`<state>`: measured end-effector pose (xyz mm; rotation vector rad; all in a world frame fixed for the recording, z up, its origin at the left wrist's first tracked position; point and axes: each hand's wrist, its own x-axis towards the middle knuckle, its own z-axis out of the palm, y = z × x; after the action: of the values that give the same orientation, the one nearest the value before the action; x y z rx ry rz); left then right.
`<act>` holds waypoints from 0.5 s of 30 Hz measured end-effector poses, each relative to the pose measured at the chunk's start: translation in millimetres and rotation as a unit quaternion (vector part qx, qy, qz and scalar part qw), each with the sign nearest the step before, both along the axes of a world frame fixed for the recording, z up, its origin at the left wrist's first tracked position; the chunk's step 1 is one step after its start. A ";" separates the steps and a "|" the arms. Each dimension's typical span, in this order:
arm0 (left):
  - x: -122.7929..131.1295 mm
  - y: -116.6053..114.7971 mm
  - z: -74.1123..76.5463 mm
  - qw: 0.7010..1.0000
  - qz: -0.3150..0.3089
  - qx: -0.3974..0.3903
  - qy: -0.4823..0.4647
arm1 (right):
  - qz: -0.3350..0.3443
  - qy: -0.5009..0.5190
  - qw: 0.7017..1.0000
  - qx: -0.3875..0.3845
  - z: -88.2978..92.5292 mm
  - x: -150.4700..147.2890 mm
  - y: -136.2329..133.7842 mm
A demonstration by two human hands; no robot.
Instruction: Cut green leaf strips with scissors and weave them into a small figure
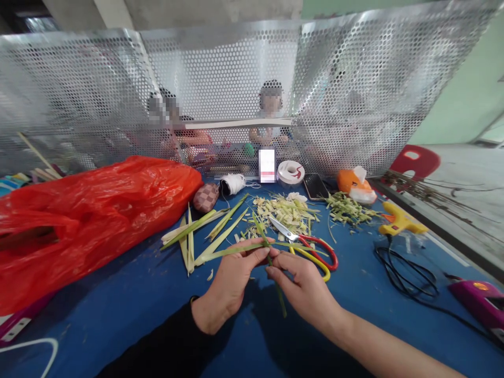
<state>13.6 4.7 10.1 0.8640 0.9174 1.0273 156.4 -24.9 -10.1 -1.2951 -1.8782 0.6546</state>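
Note:
Crossed green leaf strips point(260, 227) are held between both hands above the blue table. My left hand point(235, 270) pinches them near the crossing, with one strip running out to the left over its fingers. On the right, my right hand point(301, 278) grips the same strips with thumb and fingers closed, and one end hangs down below. Open-bladed scissors point(315, 249) with red and yellow handles lie just behind my right hand. Beyond the hands is a heap of pale leaf scraps point(285, 212). Longer leaf pieces point(189, 236) lie to the left.
A red plastic bag point(102, 215) fills the left side. Along the back are white string point(233, 184), a ribbon roll point(290, 172), a phone point(315, 187) and a tissue pack point(354, 185). At right lies a yellow glue gun point(401, 223) with its black cord. A perforated screen point(220, 68) stands behind.

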 end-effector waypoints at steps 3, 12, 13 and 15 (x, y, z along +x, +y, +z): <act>-0.2 0.4 -1.2 1.000 0.004 0.002 0.010 | 0.034 0.004 0.999 0.025 0.7 1.3 0.6; -0.6 -0.5 3.3 1.000 -0.001 -0.021 0.003 | 0.066 -0.018 0.996 0.058 10.1 4.2 0.6; -0.7 -0.5 3.5 1.000 0.000 -0.022 0.002 | 0.066 -0.023 0.996 0.061 9.7 3.8 0.8; -1.2 0.1 3.3 1.000 -0.002 -0.026 0.000 | 0.059 -0.039 0.995 0.068 8.1 2.6 0.3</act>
<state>12.4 4.7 13.4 0.8228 0.9384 0.9953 159.0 -24.6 -1.9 -1.1439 -2.0386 0.5341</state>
